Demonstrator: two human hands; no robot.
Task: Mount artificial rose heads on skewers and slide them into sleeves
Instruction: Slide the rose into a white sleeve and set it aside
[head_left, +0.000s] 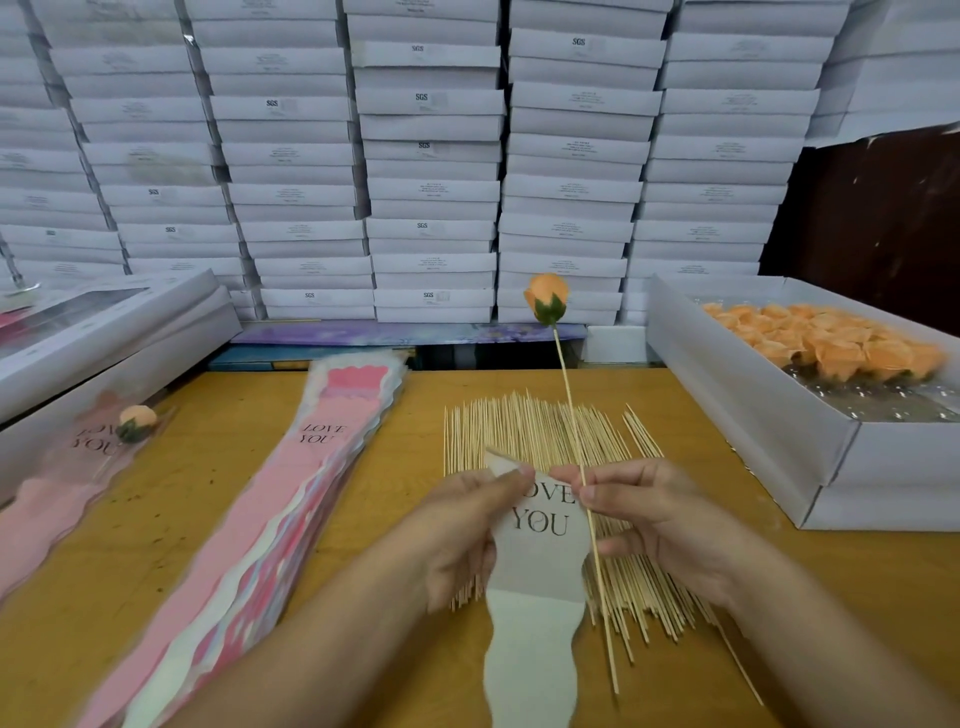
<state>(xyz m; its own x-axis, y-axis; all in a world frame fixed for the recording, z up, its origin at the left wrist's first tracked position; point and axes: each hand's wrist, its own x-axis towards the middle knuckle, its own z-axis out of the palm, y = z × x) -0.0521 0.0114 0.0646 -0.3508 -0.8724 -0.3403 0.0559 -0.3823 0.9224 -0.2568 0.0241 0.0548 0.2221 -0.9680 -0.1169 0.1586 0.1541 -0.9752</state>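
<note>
opening the sleeve (537, 540) is the step in hand, as i judge it, and it wants doing before the skewer (584, 488) goes anywhere. the sleeve hangs between both hands above the bench (322, 519), its wavy white tail toward the person and its "love you" print facing up. the left hand (467, 525) has its grip pinched on the sleeve's upper left edge, thumb on top. the right hand (654, 519) has its grip closed on the skewer, pinching it near the middle while fingertips touch the sleeve's right edge. the skewer runs up and away, slightly tilted, with the rose head (546, 299) already seated on its far tip.

to do this well, rub the two film layers apart at the mouth with the left thumb until a gap shows, then feed the bare lower end of the skewer in first, keeping it along the sleeve's centre line so the point does not pierce the film. hold the stick lightly; a hard pinch could bend or snap it.

under the hands lies the loose skewer pile (545, 431). left of it sits the sleeve stack (291, 493), and further left a finished rose (136, 422) in its sleeve. at right, the box (753, 415) holds more rose heads (826, 343). whether the mouth is open yet, i cannot tell.
</note>
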